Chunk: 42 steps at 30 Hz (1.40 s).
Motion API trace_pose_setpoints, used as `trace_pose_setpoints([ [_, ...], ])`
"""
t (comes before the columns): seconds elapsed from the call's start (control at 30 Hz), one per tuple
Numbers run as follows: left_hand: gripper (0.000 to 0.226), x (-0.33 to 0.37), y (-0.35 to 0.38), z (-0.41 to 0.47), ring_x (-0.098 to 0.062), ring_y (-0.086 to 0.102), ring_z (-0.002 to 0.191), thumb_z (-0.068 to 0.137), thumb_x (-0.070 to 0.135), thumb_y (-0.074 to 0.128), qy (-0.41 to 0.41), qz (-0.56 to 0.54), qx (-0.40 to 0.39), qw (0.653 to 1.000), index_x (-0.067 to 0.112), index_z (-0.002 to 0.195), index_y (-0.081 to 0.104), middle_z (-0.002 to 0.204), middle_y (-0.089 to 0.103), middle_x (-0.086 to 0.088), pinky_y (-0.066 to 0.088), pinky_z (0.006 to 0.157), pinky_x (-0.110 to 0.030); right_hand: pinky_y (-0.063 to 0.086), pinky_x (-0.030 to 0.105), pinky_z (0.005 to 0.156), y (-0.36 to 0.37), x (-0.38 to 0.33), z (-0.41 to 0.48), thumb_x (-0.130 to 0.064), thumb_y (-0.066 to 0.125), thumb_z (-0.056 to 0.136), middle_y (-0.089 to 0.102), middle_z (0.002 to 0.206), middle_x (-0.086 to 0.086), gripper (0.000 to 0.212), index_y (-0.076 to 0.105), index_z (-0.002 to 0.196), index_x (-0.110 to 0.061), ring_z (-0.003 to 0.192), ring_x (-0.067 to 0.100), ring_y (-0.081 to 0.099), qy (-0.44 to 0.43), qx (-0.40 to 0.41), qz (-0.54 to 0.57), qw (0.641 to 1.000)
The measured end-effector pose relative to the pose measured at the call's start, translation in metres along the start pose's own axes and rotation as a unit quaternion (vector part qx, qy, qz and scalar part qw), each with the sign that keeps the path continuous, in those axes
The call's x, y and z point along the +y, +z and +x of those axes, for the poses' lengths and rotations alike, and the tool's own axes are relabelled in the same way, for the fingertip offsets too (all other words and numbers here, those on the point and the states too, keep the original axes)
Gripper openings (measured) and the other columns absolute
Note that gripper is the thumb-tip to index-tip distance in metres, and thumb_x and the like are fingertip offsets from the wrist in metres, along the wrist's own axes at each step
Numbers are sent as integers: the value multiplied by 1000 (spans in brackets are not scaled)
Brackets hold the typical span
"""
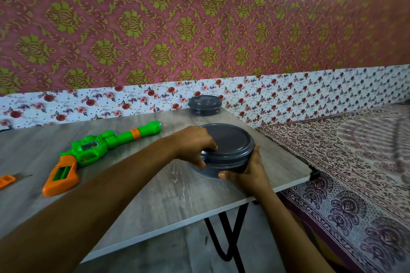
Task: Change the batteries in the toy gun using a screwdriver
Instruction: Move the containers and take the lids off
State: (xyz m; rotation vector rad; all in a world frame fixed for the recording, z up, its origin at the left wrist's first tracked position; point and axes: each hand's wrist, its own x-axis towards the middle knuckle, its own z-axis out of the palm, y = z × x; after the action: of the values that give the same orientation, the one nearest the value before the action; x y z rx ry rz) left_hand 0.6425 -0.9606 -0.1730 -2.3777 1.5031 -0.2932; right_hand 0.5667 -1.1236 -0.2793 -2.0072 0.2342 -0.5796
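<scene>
Both hands clasp a round grey tub at the centre of the frame, near the right edge of a grey wood-grain table. From the left side, the left hand curls over the tub's lid, fingertips pressing on its rim. On the near right side, the right hand cups the tub's wall, with the thumb lying across the front. Each hand is wrapped firmly round the tub, and the lid sits flat on top. To the left of centre, the toy gun lies on its side on the table, well apart from the hands. It has a green body and barrel and an orange handle, and the barrel points toward the upper right. An open slot shows in the handle. At the far left edge lies a small orange piece, partly cut off by the frame. A second, smaller grey tub with a see-through lid stands at the far edge of the table, above the first. A patterned bedspread fills the right side. Red and gold wallpaper covers the upper frame.
</scene>
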Motion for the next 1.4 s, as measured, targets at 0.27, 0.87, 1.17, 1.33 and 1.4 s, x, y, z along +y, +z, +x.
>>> trace_pose_setpoints([
  [0.27,55,-14,-9,-6,-18,55,102,79,40,67,-32,-93,41,994,21,130,57,116,65,1,39,81,-27,36,47,109,-1,-6,-5,-48,86,45,24,153,5,141,-8,147,-24,137,26,33,33,-29,-9,999],
  [0.87,31,-92,74,38,-32,65,98,87,15,66,-428,-684,357,471,0,114,62,105,66,-16,54,89,-44,30,35,112,-2,11,40,-34,56,89,38,148,4,60,36,143,-18,135,20,37,90,60,123,987],
  [1.17,22,-101,112,58,-34,61,106,94,4,51,-495,-719,278,402,1,115,47,126,55,-21,55,54,-27,31,26,106,2,11,47,-28,55,90,44,144,3,51,42,139,-15,132,17,41,83,95,114,985],
  [1.33,34,-92,113,50,-23,61,71,88,-5,58,-488,-719,227,441,-8,122,54,105,62,-22,50,36,-20,30,28,108,1,8,44,-29,54,91,42,145,2,53,40,140,-15,134,17,39,87,86,115,986],
  [1.4,33,-92,108,44,-20,62,61,86,-5,60,-490,-701,198,479,-11,118,54,86,63,-18,50,37,-20,30,31,111,0,6,43,-29,55,91,41,146,3,54,39,140,-16,135,18,38,88,84,116,986],
])
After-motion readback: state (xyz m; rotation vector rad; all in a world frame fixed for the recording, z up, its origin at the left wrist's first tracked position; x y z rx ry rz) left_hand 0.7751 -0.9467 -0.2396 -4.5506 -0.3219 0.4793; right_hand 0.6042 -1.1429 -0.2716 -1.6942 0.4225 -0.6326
